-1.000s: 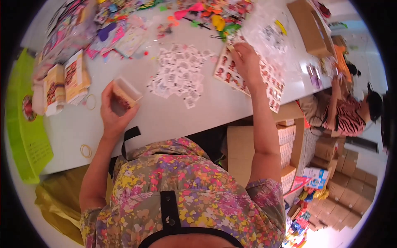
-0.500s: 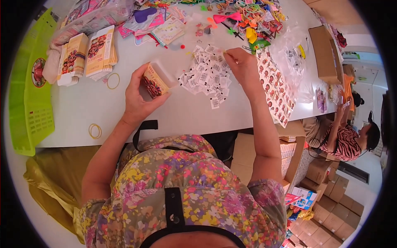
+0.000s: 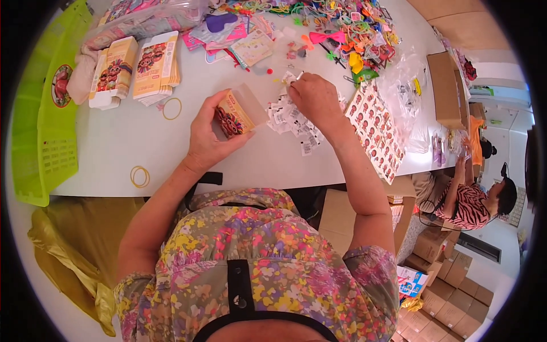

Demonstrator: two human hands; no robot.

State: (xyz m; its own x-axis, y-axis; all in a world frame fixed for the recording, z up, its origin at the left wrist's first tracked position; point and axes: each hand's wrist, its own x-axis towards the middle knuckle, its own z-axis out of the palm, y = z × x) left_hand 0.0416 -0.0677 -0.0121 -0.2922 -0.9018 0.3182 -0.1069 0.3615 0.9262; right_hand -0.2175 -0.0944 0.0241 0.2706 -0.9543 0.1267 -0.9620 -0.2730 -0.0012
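My left hand (image 3: 204, 132) is closed around a small yellow-orange card box (image 3: 233, 117) with cartoon figures on its front. The box is tilted, and a plain pale panel stands up at its end. My right hand (image 3: 318, 101) reaches over a loose pile of small white barcode pieces (image 3: 293, 121), its fingers pinched together. A small whitish bit shows by those fingertips, but what they grip is too small to name. Beside the pile lies a sheet of printed cartoon stickers (image 3: 375, 131), partly under my right wrist's side of the table.
Stacks of flat cartoon boxes (image 3: 156, 67) lie at the left, by a green basket (image 3: 54, 114). Rubber bands (image 3: 139, 176) rest near the front edge. Colourful hair ties (image 3: 364, 28) heap up at the back. A clear plastic bag (image 3: 411, 102) and a co-worker (image 3: 470, 202) are at the right.
My right hand has moved left from the pile's right edge to over it. The left hand still holds the box. The whole view has shifted slightly.
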